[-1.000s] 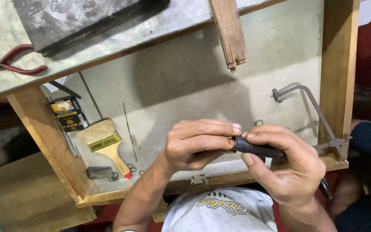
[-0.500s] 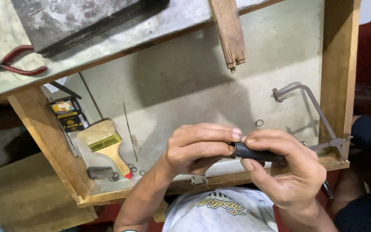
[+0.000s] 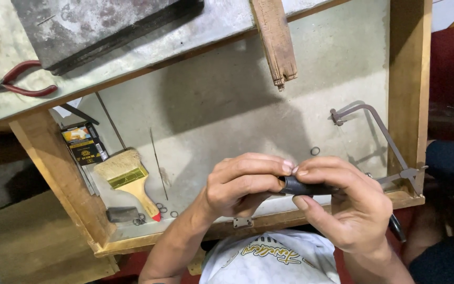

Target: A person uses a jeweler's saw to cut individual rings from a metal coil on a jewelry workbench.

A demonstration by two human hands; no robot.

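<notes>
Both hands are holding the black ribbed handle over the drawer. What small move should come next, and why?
Probably a short twist of the black ribbed handle with the right hand, while the left hand steadies the end. Both sets of fingertips already pinch that end, the piece sits crosswise between the hands, and the saw frame lies apart in the wooden drawer, so nothing blocks turning.

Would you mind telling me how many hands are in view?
2: the left hand and the right hand, both gripping a black ribbed handle above the wooden drawer. None seem hidden.
</notes>
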